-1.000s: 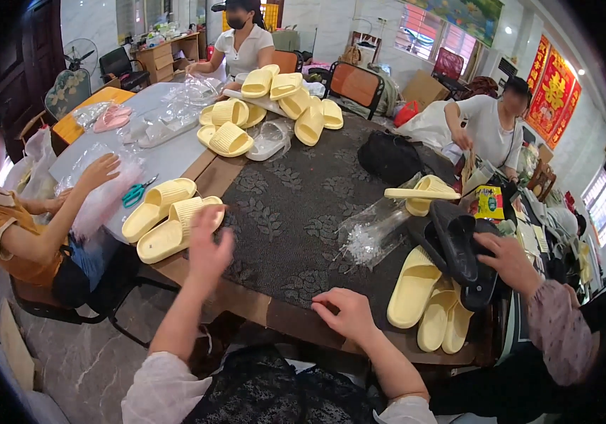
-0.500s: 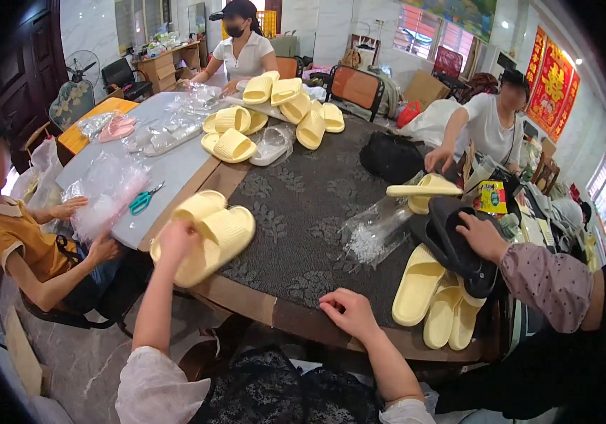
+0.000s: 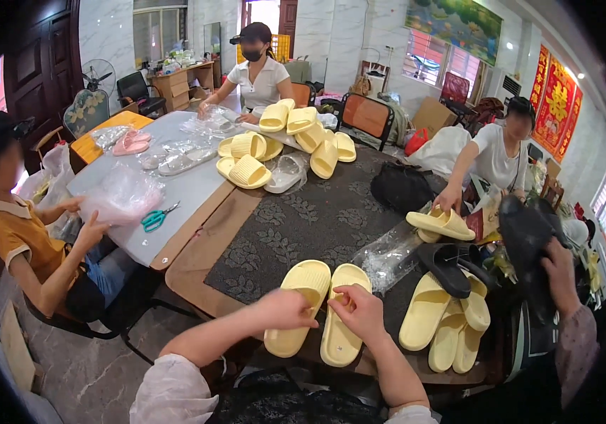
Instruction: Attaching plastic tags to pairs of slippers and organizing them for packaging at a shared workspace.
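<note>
The room is bright and evenly lit, daylight pouring through the windows [image 3: 451, 67] at one o'clock and a doorway [image 3: 267, 14] at twelve, slightly blown out. Shadows on the tabletop [image 3: 317, 212] are soft and faint. Fisheye distortion bends straight edges outward, a black vignette rings the frame, and faces are blurred.

Under both hands, the two pale yellow slippers [image 3: 320, 305] look like soft matt foam, smooth with a ribbed strap. They lie on a dark patterned cloth [image 3: 317, 219], matt and woven. Just right of the right hand [image 3: 361, 313] lies a crinkled clear plastic bag [image 3: 387, 256], glossy. Beyond the cloth's left edge shows smooth brown wood of the table [image 3: 200, 254].
</note>
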Available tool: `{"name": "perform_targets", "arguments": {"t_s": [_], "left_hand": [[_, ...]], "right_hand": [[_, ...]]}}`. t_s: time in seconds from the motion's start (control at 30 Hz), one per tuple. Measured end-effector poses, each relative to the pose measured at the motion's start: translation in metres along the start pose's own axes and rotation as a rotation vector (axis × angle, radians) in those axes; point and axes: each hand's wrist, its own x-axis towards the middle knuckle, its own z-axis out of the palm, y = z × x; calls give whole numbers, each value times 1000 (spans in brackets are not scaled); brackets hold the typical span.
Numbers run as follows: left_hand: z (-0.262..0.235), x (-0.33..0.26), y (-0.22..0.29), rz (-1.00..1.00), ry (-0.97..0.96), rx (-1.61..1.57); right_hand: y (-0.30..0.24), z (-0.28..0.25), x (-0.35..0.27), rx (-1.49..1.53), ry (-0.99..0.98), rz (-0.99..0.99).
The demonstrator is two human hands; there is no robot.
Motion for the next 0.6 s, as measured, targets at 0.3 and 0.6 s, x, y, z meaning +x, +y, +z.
{"name": "perform_targets", "arguments": {"t_s": [0.3,0.6], "left_hand": [[-157,105,-108,-262,366,-312],[-143,189,-131,-471,599,-25]], "right_hand": [[5,18,-11,-3,129,-281],[12,14,-13,-6,117,-290]]}}
